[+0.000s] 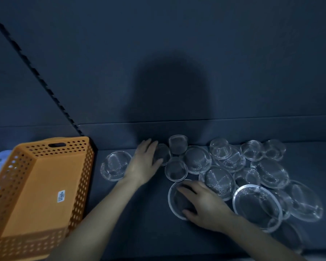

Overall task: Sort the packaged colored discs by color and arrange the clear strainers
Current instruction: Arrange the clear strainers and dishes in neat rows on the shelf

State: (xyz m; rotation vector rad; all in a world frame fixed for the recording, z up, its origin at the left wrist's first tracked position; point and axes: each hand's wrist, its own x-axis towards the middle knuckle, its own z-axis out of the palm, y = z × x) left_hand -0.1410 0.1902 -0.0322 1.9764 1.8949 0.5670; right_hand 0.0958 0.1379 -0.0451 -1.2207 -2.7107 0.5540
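Left hand (142, 164) fingers grasp a small strainer (165, 153), right hand (205, 204) fingers clasp a rimmed strainer (174, 204) (thumb at its near rim), more strainers (271, 172) heaped right on tabletop (139, 223), basket (41, 189) left.

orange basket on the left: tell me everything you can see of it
The orange basket sits at the left on the dark surface. It looks like plastic: rectangular, solid floor, walls pierced with rows of round holes, a handle slot in the far wall. A small white sticker lies on the floor; otherwise nothing shows inside. The left forearm passes by its near right corner; contact cannot be told. The left hand is apart from it.
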